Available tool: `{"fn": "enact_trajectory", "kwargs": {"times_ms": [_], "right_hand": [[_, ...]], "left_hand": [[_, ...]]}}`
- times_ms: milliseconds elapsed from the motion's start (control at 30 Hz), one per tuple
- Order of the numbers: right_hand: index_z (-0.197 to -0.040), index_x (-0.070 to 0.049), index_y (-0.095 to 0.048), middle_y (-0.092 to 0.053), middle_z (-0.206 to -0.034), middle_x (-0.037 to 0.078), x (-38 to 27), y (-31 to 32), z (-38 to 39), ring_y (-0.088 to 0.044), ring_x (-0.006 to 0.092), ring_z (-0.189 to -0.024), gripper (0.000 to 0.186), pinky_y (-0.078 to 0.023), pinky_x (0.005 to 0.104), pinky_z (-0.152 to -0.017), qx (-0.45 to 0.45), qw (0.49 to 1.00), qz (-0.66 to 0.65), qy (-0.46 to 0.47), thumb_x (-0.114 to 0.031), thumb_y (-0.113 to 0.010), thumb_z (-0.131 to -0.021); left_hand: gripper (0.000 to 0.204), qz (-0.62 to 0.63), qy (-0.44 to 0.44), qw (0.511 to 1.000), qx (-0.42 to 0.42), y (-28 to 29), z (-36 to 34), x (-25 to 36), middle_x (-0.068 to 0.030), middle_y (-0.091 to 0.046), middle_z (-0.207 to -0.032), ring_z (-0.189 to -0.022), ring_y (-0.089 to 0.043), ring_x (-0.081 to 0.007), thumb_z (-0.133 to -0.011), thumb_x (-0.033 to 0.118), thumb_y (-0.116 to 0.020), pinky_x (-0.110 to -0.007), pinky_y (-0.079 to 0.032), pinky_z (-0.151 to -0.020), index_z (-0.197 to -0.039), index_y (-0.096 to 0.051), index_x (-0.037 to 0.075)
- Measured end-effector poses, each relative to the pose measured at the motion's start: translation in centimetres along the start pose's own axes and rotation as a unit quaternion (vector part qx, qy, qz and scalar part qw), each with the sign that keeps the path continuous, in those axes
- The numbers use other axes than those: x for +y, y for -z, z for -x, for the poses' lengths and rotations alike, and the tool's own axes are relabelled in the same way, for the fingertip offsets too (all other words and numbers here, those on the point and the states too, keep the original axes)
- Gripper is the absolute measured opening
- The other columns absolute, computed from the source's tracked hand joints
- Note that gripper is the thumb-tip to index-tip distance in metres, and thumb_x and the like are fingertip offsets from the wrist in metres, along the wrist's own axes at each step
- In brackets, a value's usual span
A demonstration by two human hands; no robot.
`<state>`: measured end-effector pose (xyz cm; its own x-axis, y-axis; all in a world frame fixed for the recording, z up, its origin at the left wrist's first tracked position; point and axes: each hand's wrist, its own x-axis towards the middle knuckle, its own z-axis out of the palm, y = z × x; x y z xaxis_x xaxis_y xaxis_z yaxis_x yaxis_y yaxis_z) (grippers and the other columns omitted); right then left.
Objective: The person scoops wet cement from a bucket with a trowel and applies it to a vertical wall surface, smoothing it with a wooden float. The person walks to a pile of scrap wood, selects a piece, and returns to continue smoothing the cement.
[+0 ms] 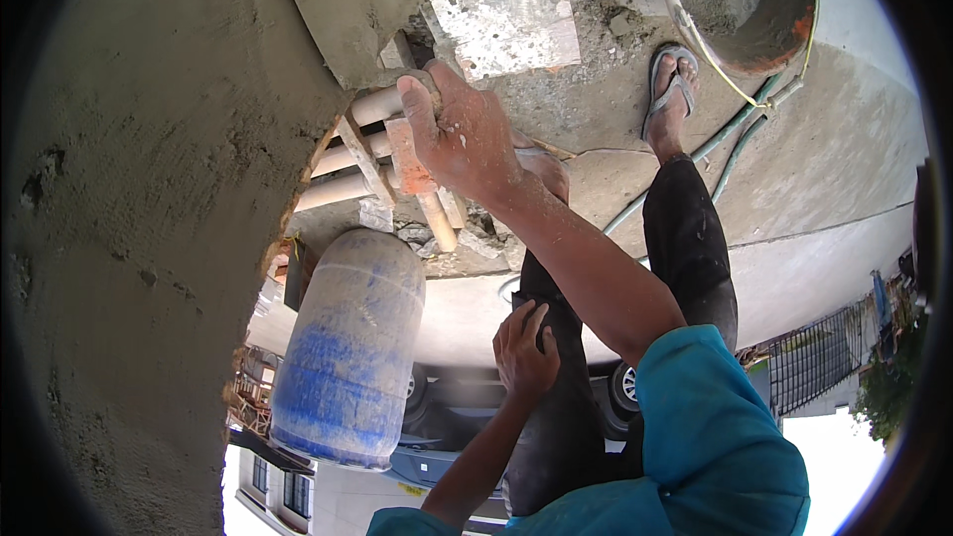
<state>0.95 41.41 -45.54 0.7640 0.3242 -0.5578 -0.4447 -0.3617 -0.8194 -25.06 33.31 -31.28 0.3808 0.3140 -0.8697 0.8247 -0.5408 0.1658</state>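
Rough grey plastered wall (129,238), matt.

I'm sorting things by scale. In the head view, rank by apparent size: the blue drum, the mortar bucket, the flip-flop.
1. Blue drum, largest, though nearest the camera.
2. Mortar bucket, partly cut off at the top edge.
3. Flip-flop, clearly smallest.
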Motion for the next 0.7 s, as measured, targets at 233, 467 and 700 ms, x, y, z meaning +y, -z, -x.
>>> {"fn": "enact_trajectory", "kwargs": {"times_ms": [233, 467, 700], "right_hand": [[-0.095, 0.0, -0.052, -0.056, -0.054, 0.02, -1.2, 1.3, 5.9, -0.064, 0.0402, -0.056, 0.033, -0.048, 0.0486, -0.053, -0.095, 0.995, 0.001, -0.017, -0.033, -0.053, -0.099], [-0.106, 0.001, -0.062, -0.061, -0.081, 0.016, -1.0, 18.7, 10.4, -0.062, 0.0326, -0.074, 0.029, -0.049, 0.0385, -0.07, -0.064, 0.995, 0.077, -0.003, -0.026, -0.061, -0.096], [-0.123, -0.013, -0.057, -0.071, -0.095, 0.012, 1.6, 41.6, -3.7, -0.072, 0.0289, -0.087, 0.033, -0.058, 0.0432, -0.068, 0.0, 0.719, 0.694, -0.019, -0.035, -0.056, -0.098]], "left_hand": [[0.038, -0.007, 0.006, 0.999, 0.03, -0.2, 0.5, 1.0, -0.0089, -0.059, -0.129, -0.123, -0.052, -0.029, -0.083, 0.012, -0.066, -0.044, -0.037, -0.105, -0.121, -0.066, 0.01], [0.04, 0.085, -0.034, 0.989, 0.116, -1.3, -7.4, 3.4, -0.0185, -0.058, -0.128, -0.122, -0.052, -0.0369, -0.089, 0.015, -0.065, -0.047, -0.04, -0.104, -0.126, -0.059, 0.003], [0.071, 0.303, -0.139, 0.94, 0.071, 2.7, -26.1, 25.5, -0.0186, -0.038, -0.151, -0.131, -0.05, -0.031, -0.098, 0.038, -0.057, -0.041, -0.042, -0.108, -0.15, -0.029, 0.0]]}}
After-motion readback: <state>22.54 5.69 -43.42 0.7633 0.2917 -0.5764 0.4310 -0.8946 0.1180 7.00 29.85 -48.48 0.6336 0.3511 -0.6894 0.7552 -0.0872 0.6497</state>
